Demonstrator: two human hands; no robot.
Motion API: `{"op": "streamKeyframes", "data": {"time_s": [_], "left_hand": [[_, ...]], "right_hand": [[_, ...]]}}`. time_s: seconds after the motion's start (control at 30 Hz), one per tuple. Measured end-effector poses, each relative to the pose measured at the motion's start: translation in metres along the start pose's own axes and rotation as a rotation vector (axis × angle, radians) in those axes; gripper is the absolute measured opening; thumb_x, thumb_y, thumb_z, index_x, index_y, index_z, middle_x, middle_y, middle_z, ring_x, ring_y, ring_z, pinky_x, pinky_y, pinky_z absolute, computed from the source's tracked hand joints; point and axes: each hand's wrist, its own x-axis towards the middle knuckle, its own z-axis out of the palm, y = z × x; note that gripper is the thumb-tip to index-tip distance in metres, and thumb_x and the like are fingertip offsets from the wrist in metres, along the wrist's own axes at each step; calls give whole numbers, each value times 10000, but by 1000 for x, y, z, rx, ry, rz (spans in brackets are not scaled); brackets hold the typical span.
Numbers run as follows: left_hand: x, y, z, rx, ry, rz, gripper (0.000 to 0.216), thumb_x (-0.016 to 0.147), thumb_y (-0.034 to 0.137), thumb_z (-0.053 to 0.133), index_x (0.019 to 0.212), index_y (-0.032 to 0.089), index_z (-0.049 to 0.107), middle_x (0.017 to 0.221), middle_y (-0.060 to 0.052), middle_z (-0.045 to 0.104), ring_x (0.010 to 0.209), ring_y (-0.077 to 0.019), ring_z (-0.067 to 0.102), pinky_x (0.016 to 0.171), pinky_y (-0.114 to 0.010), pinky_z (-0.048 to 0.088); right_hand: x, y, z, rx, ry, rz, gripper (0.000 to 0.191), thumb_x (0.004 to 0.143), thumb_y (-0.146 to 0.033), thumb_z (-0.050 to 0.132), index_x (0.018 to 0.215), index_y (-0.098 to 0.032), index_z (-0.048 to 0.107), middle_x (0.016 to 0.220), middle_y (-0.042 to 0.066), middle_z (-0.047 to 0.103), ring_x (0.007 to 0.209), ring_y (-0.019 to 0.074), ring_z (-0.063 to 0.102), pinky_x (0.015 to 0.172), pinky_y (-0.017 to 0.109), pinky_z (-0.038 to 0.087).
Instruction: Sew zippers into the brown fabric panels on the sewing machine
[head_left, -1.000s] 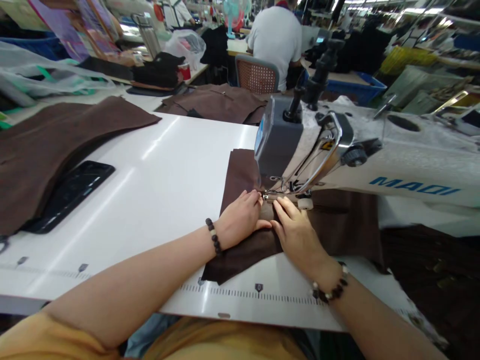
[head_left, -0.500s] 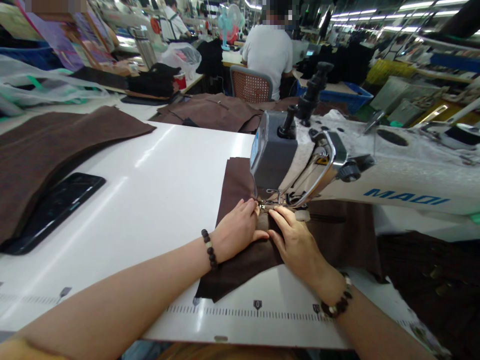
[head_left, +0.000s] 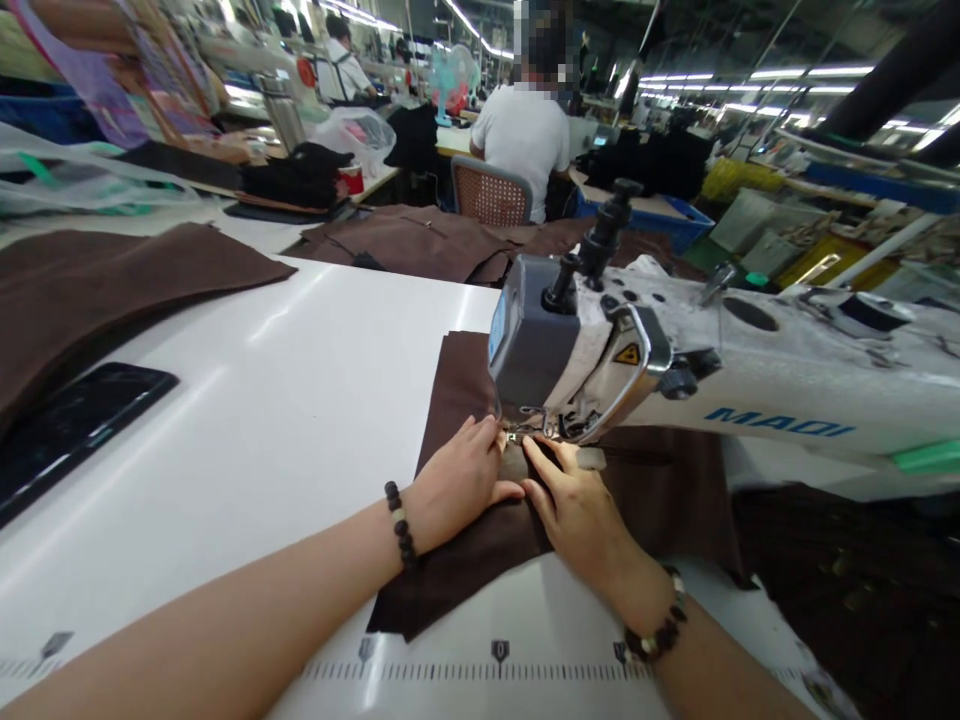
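Observation:
Dark brown fabric (head_left: 480, 560) lies flat under the head of a sewing machine (head_left: 536, 330). My left hand (head_left: 461, 480) rests on the fabric just left of the presser foot (head_left: 513, 437), fingers stretched forward and thumb pointing right. On the other side, my right hand (head_left: 577, 500) presses the cloth with its fingers spread, the fingertips close to the foot. Between my thumbs and the foot shows a small greyish-brown patch (head_left: 514, 463). The needle's exact spot is too small to make out.
A black phone-like slab (head_left: 82, 430) and more brown fabric (head_left: 135, 280) lie at the left on the white table (head_left: 322, 390). Dark cloth (head_left: 817, 580) is heaped at the right. Further brown pieces (head_left: 405, 240) lie behind the table; a person in white (head_left: 521, 140) sits beyond.
The whole view has tilted up and shifted a little, so machine and hands appear lower and further left. Both hands stay on the fabric beside the presser foot, nearly unchanged.

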Motion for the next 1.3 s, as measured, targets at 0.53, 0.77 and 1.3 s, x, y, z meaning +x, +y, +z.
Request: {"op": "streamKeyframes", "data": {"time_s": [0.53, 0.77, 1.3], "left_hand": [[6, -4, -2, -7, 14, 20, 571, 750, 520, 566, 1029, 21, 566, 1078, -168, 537, 1074, -274, 479, 973, -405, 380], [7, -7, 1, -1, 7, 20, 603, 755, 532, 548, 1058, 10, 549, 1087, -183, 535, 1100, -278, 469, 997, -407, 351], [-9, -31, -25, -59, -22, 168, 187, 906, 181, 424, 996, 136, 581, 1086, -71, 557, 1026, -177, 518, 942, -339, 389]], "right_hand": [[4, 2, 1, -36, 35, -1, 382, 871, -278, 398, 1223, -169, 500, 1180, 137, 527, 1075, 264, 488, 920, 500, 400], [5, -1, 3, -101, 17, 25, 393, 879, -272, 366, 1222, -131, 497, 1144, 162, 534, 1054, 283, 491, 893, 478, 409], [-5, 11, -92, 82, -596, -176, 437, 824, -282, 501, 1255, -215, 477, 1129, 66, 605, 964, 201, 603, 816, 295, 470]]}}
